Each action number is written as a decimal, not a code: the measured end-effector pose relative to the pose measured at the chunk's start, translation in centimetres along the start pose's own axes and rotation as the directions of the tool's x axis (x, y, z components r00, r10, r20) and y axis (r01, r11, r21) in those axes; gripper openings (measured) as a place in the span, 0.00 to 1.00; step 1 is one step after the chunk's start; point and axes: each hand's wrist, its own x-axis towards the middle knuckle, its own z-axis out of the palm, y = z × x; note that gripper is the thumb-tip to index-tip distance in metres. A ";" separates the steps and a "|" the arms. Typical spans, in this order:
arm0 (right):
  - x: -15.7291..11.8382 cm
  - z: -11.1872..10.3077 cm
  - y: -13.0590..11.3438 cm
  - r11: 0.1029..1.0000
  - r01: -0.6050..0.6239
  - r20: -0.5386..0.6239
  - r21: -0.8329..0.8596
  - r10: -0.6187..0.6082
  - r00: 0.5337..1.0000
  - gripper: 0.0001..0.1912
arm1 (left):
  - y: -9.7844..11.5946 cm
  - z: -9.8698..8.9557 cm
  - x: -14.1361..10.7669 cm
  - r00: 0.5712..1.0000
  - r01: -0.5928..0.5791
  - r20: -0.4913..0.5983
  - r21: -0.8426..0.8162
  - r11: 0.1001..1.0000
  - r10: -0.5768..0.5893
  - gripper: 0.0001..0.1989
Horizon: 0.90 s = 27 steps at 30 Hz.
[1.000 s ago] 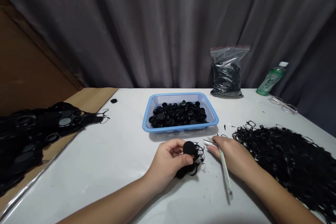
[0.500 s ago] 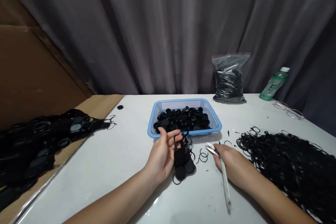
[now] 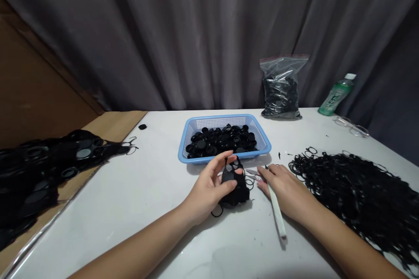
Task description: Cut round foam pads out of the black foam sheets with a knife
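Note:
My left hand [image 3: 209, 187] is closed around a bunch of black rubbery discs and rings [image 3: 240, 189], thumb across the front and forefinger over the top. Part of the bunch is hidden by the fingers. To its right, my right hand [image 3: 283, 185] grips small metal snips [image 3: 253, 173], with the blades pointing left at the edge of the bunch. A long pale stick-like tool [image 3: 277, 216] with a dark tip also runs through that hand. Just beyond both hands stands a blue mesh basket [image 3: 225, 157] holding many black round caps [image 3: 216, 139].
On the right lies a big heap of black rings and strips [image 3: 356, 196]. Behind are a zip bag of black pieces [image 3: 281, 91], a green bottle [image 3: 337, 96] and eyeglasses [image 3: 352, 126]. More black parts [image 3: 62, 161] lie on cardboard at left.
My left hand has shifted right and its thumb has come down across the bunch, which is turned. The snips have moved left to the bunch. The whole view has shifted slightly.

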 end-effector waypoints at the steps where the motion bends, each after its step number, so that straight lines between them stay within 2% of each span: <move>1: 0.0 -0.1 0.1 1.000 0.001 -0.045 0.026 0.000 0.999 0.20 | 0.0 0.1 -0.1 1.000 -0.007 -0.009 0.013 1.000 0.007 0.26; 3: 0.0 -0.2 0.1 0.979 0.019 -0.133 0.204 0.009 0.991 0.21 | 0.0 0.2 -0.2 1.000 -0.027 -0.013 0.043 0.999 0.028 0.25; 4: 0.0 -0.2 0.0 0.931 0.026 -0.155 0.363 0.033 0.987 0.22 | 0.0 0.2 -0.2 0.999 -0.039 -0.009 0.058 0.998 0.039 0.25; 5: -0.1 -0.3 -0.2 0.834 0.023 -0.148 0.551 0.070 0.986 0.23 | -0.1 0.2 -0.2 0.999 -0.050 -0.004 0.074 0.996 0.050 0.24; 7: -0.1 -0.4 -0.8 0.496 -0.038 -0.041 0.867 0.147 0.988 0.24 | -0.2 0.1 -0.2 0.997 -0.081 0.011 0.099 0.992 0.080 0.23; 9: -0.2 -0.6 -1.5 0.139 -0.127 0.097 0.982 0.202 0.975 0.22 | -0.3 0.1 -0.2 0.993 -0.111 0.038 0.095 0.989 0.107 0.23; 10: -0.2 -0.8 -1.9 0.010 -0.151 0.145 0.988 0.218 0.965 0.20 | -0.4 0.0 -0.2 0.992 -0.114 0.059 0.075 0.991 0.110 0.23; 12: -0.3 -1.3 -2.3 -0.151 -0.172 0.204 0.973 0.230 0.952 0.16 | -0.6 0.0 -0.2 0.990 -0.100 0.101 0.017 0.995 0.098 0.25; 14: -0.3 -1.7 -2.4 -0.216 -0.191 0.235 0.958 0.200 0.951 0.14 | -0.7 -0.1 -0.1 0.988 -0.087 0.125 -0.024 0.996 0.089 0.27; 19: -0.7 -1.8 -2.3 -0.159 -0.234 0.255 0.959 0.128 0.958 0.12 | -0.7 -0.2 -0.1 0.985 -0.094 0.143 -0.010 0.995 0.095 0.27; 24: -0.8 -1.4 -2.6 -0.191 -0.218 0.245 0.957 0.131 0.960 0.14 | -0.6 -0.2 -0.1 0.983 -0.112 0.153 0.057 0.992 0.102 0.26; 27: -0.7 -1.2 -2.5 -0.170 -0.202 0.224 0.965 0.122 0.967 0.13 | -0.6 -0.1 -0.1 0.981 -0.122 0.163 0.077 0.990 0.108 0.26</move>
